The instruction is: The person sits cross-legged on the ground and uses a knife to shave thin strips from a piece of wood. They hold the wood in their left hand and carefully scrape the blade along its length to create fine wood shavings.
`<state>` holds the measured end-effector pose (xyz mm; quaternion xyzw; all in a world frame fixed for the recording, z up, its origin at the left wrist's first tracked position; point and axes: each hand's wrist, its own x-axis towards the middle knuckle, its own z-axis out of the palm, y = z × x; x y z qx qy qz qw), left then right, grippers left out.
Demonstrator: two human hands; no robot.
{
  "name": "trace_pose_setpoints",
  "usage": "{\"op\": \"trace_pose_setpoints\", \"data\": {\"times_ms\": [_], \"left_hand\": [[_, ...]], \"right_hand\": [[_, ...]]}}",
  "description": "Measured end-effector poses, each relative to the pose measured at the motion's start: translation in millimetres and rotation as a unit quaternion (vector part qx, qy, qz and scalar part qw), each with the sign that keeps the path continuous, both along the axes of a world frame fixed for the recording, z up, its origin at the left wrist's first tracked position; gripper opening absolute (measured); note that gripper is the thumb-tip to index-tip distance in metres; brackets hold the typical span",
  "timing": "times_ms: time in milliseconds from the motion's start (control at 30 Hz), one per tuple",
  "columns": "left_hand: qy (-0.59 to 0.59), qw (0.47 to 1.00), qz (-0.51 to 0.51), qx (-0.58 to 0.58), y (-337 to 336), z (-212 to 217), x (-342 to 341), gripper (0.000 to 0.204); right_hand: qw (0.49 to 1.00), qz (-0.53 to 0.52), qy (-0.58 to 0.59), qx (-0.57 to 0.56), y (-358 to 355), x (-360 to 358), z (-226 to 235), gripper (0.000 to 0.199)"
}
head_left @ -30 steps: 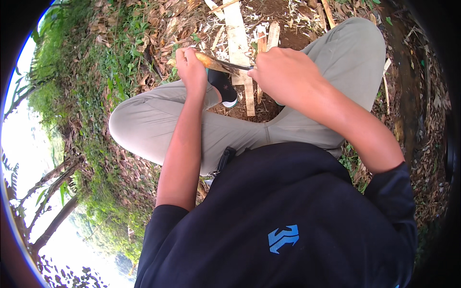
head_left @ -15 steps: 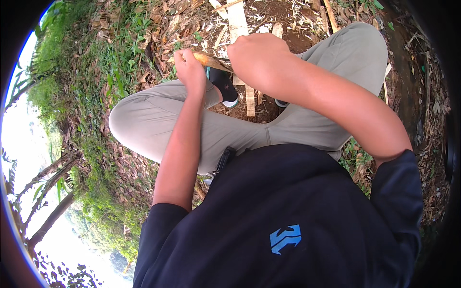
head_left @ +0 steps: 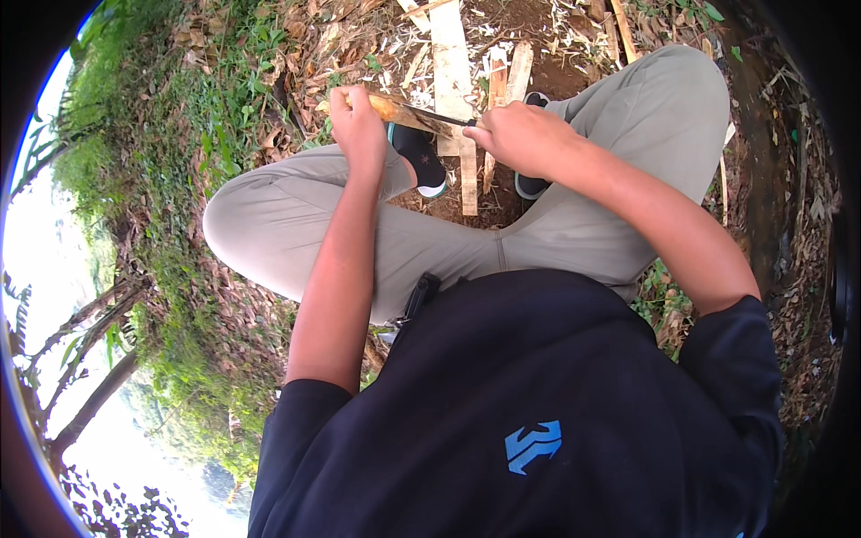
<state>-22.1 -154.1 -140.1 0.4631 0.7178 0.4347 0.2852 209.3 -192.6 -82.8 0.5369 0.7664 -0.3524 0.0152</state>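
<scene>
Outdoor ground (head_left: 560, 81): bare brown soil, dry leaves, pale shavings; green plants off to the left. Flat pale board (head_left: 451, 67), one, lying beyond the seated person's feet. Trousers (head_left: 323, 202), grey, knees spread.

Piece of wood (head_left: 387, 110), yellow-brown, one, held above the left foot; left hand (head_left: 357, 124) clenched round its near-left end. From where I stand it seems light, stiff, perhaps smooth enough to slip; best held at that far-left end, clear of the edge.

Knife (head_left: 439, 117), dark and thin, one, alongside the wood; right hand (head_left: 522, 136) grasping its handle, itself hidden. Blade likely rigid; handle the only safe hold.
</scene>
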Motion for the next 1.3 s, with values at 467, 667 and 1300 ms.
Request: {"op": "trace_pose_setpoints", "data": {"times_ms": [467, 667, 1300], "left_hand": [[0.000, 0.999, -0.033, 0.009, 0, 6, 5, 0.024], [-0.023, 0.999, -0.025, -0.006, -1, 15, 14, 0.023], [-0.019, 0.999, -0.044, -0.020, 1, -4, 0, 0.019]], "right_hand": [[0.994, -0.008, 0.056, -0.096, 2, 6, -13, 0.065], [0.988, -0.026, 0.096, -0.122, 1, 9, -13, 0.065], [0.993, -0.041, 0.013, -0.106, 6, 13, 5, 0.059]]}}
